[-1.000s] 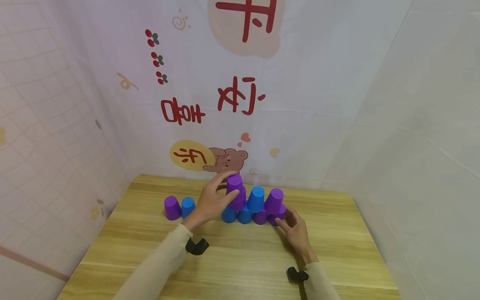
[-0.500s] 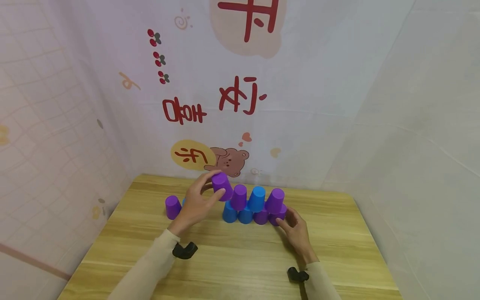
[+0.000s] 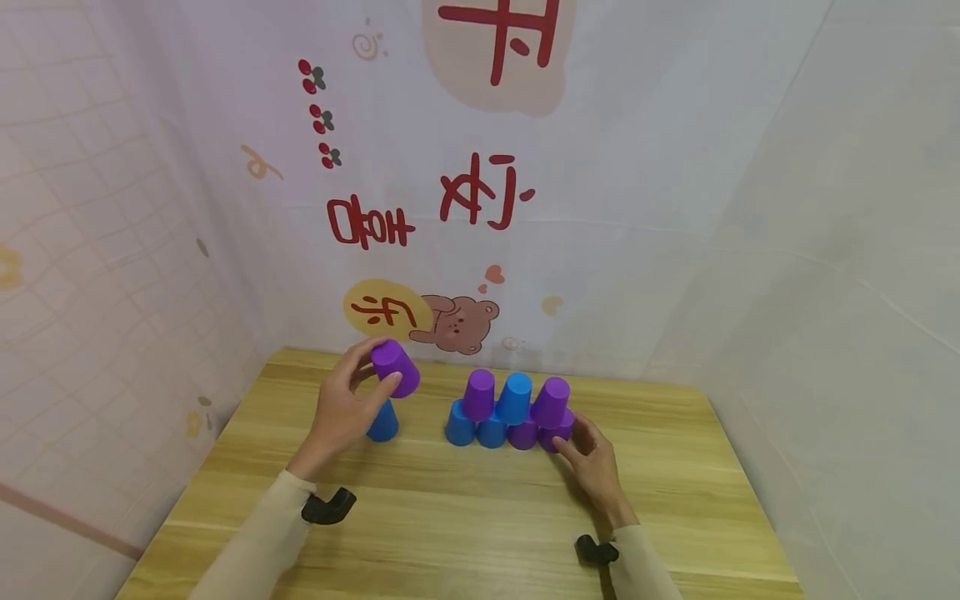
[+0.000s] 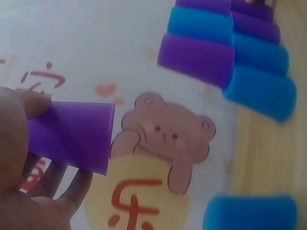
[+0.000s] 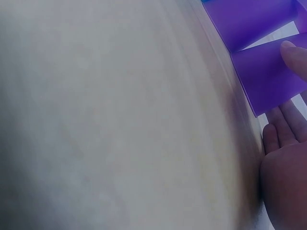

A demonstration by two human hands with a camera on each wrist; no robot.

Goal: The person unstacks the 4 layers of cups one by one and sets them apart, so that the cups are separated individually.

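My left hand (image 3: 341, 412) pinches a purple cup (image 3: 395, 368) between thumb and fingers, tilted and held in the air. Just beneath it a lone blue cup (image 3: 383, 423) stands upside down on the table. To the right is a two-level stack of upturned cups. Its upper level has a purple cup (image 3: 479, 395), a blue cup (image 3: 514, 399) and another purple cup (image 3: 551, 402). Blue cups (image 3: 461, 423) and purple ones form the lower row. Thumb and fingers of my right hand (image 3: 592, 467) hold the row's rightmost purple cup (image 5: 271, 76) from either side.
The wooden table (image 3: 465, 517) meets a white printed cloth (image 3: 637, 208) at its back edge, close behind the cups. A similar cloth hangs at the left and right sides. Each wrist carries a black mount (image 3: 328, 507).
My left hand has lifted the purple cup off the stack's top left and carried it leftward, tilting it. The far-left purple cup is now hidden behind that hand. My right hand stays put.
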